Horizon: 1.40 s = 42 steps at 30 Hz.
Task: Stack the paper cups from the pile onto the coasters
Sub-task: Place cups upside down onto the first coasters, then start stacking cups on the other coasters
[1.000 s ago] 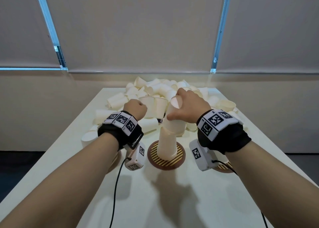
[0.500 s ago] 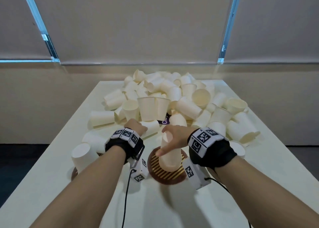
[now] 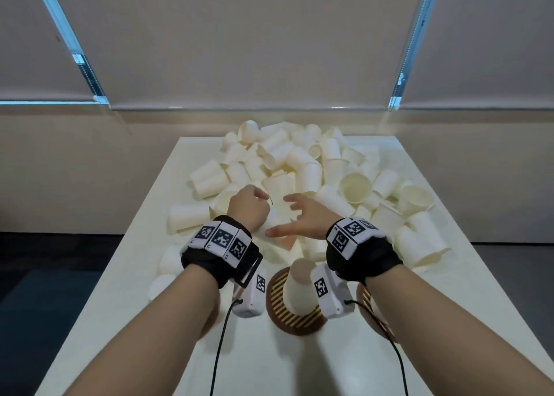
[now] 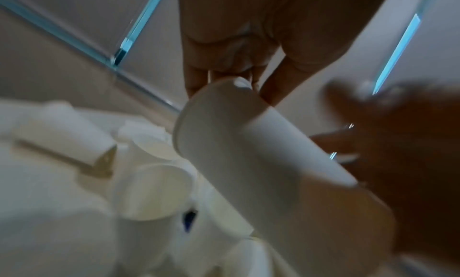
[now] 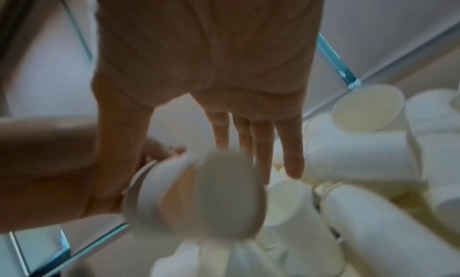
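Observation:
A short stack of upside-down paper cups [image 3: 299, 290] stands on the middle brown striped coaster [image 3: 295, 317]. Behind it, at the near edge of the pile of white cups [image 3: 299, 167], my left hand [image 3: 250, 205] grips one cup [image 4: 248, 143] by its rim and holds it tilted. In the left wrist view its fingers [image 4: 196, 82] curl over that rim. My right hand [image 3: 295, 215] is spread flat just right of this cup. In the right wrist view the cup's base [image 5: 229, 192] sits below its straight fingers [image 5: 291, 153]. I cannot tell if they touch.
A second coaster [image 3: 367, 302] peeks out under my right wrist. Loose cups [image 3: 168, 263] lie at the table's left edge beside my left forearm. The pile fills the far half of the white table [image 3: 269, 365], up to the wall.
My right hand let go of the stack on the middle coaster and moved forward, opening beside the cup in my left hand. The left hand moved forward to the pile with its cup.

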Tool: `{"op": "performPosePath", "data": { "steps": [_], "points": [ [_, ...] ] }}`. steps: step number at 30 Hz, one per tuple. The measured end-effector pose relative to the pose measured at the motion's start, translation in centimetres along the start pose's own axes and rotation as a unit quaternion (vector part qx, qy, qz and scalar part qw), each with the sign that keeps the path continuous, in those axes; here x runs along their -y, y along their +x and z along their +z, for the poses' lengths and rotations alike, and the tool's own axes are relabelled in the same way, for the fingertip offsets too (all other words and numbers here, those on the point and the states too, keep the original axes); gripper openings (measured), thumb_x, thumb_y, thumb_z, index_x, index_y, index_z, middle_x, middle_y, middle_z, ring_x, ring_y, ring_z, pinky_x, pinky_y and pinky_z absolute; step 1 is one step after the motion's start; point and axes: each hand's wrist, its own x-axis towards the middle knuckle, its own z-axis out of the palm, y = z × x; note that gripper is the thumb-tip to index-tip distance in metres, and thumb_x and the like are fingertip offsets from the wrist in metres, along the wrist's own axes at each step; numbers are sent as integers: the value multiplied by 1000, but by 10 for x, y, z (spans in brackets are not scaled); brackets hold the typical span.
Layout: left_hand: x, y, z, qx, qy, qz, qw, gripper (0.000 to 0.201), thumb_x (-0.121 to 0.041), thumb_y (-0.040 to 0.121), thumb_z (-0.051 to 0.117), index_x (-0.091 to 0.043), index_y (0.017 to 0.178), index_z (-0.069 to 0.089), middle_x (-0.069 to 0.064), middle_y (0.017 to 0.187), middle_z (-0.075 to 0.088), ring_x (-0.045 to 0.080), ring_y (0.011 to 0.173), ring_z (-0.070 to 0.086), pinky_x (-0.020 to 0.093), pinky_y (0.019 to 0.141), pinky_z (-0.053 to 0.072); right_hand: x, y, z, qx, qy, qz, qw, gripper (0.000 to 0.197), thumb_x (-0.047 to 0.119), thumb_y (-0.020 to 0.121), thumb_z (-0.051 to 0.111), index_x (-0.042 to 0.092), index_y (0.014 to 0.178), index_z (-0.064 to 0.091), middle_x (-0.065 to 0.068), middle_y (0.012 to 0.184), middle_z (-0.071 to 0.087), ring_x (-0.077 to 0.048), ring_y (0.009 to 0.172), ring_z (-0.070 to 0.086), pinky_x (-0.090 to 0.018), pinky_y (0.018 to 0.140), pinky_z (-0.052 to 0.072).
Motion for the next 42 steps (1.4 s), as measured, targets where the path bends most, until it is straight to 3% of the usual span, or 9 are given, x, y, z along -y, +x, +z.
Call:
{"op": "performPosePath", "data": {
  "steps": [5, 13, 19, 24, 30, 33, 35, 40, 42],
  "points": [
    [-4, 1, -38, 32, -79, -11, 996, 14, -24, 93, 50, -17, 105, 55, 6, 108, 63, 24, 100, 60, 38, 88, 50, 16, 5, 7, 9, 20, 11, 1000, 73, 34, 71, 77, 20, 133, 40, -7, 121, 57, -25, 100, 62, -37, 77, 58],
    [30, 8, -107, 66, -22, -109, 992, 17, -18, 90, 62, -5, 101, 63, 6, 87, 68, 17, 67, 59, 28, 67, 49, 34, 20, 16, -10, -4, 49, 999, 75, 38, 75, 73, 15, 135, 35, -9, 128, 52, -28, 110, 57, -40, 92, 50],
    [57, -26, -29, 258, 281, -56, 923, 59, -27, 78, 76, -3, 125, 52, 9, 111, 58, 19, 92, 53, 31, 81, 45, 36, 27, 20, -54, -3, 61, 997, 73, 36, 75, 74, 13, 134, 37, -11, 128, 51, -29, 114, 53, -41, 94, 48],
    [104, -42, 25, 266, 376, -17, 887, 79, -49, 67, 74, -12, 127, 37, 7, 117, 58, 27, 105, 60, 42, 95, 44, 28, 20, 10, -56, 4, 41, 998, 75, 27, 72, 78, 18, 136, 39, -8, 129, 50, -26, 110, 52, -34, 82, 49],
    [96, -27, 15, 217, 304, -30, 927, 65, -31, 71, 74, -13, 124, 43, 7, 120, 58, 26, 108, 58, 35, 95, 45, -4, -2, -21, -67, 7, 60, 996, 70, 8, 63, 82, 26, 125, 54, -5, 122, 52, -23, 100, 51, -34, 85, 48],
    [76, -16, -10, 168, 160, -5, 973, 65, -16, 66, 78, -15, 123, 47, 8, 114, 54, 24, 89, 59, 28, 63, 51, -22, -19, -38, -54, 31, 64, 996, 66, 5, 63, 82, 28, 120, 57, 0, 112, 52, -21, 92, 54, -31, 78, 51],
    [53, -14, -27, 148, 79, 48, 985, 62, -8, 66, 76, -19, 121, 49, 6, 111, 52, 22, 88, 54, 22, 57, 47, -30, -30, -47, -49, 51, 53, 996, 63, 3, 63, 82, 30, 115, 60, 5, 101, 53, -14, 84, 55, -25, 70, 50],
    [8, -26, -31, 246, -75, 116, 959, 70, 2, 64, 76, -26, 120, 45, 4, 107, 54, 24, 96, 58, 39, 81, 55, -24, -49, -47, -32, 101, -4, 994, 61, 5, 60, 84, 32, 111, 64, 5, 108, 59, -19, 102, 58, -35, 89, 53],
    [5, -33, -21, 283, -72, 120, 949, 82, -2, 61, 79, -26, 128, 39, 4, 118, 52, 26, 109, 56, 42, 94, 51, -17, -56, -46, -35, 84, -10, 996, 63, 7, 58, 86, 30, 111, 63, 4, 109, 61, -16, 99, 59, -30, 85, 53]
  ]
}}
